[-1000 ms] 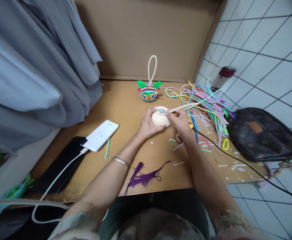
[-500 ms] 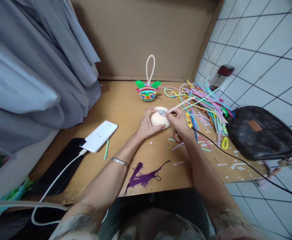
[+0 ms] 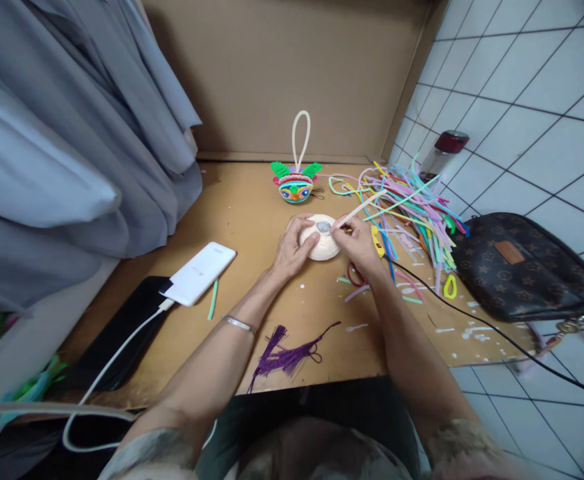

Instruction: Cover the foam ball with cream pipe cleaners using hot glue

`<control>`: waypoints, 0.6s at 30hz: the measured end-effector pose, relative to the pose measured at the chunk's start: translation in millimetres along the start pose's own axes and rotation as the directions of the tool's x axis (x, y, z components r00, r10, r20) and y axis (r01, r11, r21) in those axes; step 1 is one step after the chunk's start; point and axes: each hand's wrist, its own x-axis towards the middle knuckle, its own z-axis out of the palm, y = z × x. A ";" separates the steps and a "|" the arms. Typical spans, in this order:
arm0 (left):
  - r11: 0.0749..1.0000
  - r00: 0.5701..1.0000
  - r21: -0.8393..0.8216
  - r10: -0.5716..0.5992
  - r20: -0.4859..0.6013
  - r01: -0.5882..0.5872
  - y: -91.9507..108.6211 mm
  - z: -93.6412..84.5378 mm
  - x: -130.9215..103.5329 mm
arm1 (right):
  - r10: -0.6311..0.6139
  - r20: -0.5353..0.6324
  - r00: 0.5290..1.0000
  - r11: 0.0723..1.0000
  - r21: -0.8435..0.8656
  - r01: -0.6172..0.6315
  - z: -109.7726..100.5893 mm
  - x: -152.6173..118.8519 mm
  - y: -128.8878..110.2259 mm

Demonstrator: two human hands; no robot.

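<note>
A round cream ball wrapped in pale strips sits between my hands at the middle of the table, with a grey-blue patch showing on top. My left hand grips its left side, the thumb lying across the front. At its upper right, my right hand pinches a cream pipe cleaner, whose free end sticks out toward the upper right. Just behind stands a colourful lion-head ornament with green ears and a cream loop.
Many coloured pipe cleaners are heaped at the right, beside a brown patterned bag and a red-lidded jar. Purple tassels lie near the front edge. A white phone with a cable is at the left. A yellow tool is partly hidden.
My left thumb has shifted up and inward over the front of the ball, and the ball has turned slightly. My right hand stays at nearly the same place, still pinching the pipe cleaner.
</note>
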 end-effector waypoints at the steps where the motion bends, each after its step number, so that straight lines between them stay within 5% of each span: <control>1: 1.000 1.000 -0.006 -0.002 -0.007 0.002 0.0 0.3 0.0 | 0.000 0.003 1.000 1.000 0.002 0.000 0.1 0.0 0.3; 18: 0.996 0.997 -0.056 -0.069 -0.021 0.068 1.8 2.9 -0.4 | 0.003 0.017 1.000 1.000 0.005 -0.003 0.8 -0.9 -1.0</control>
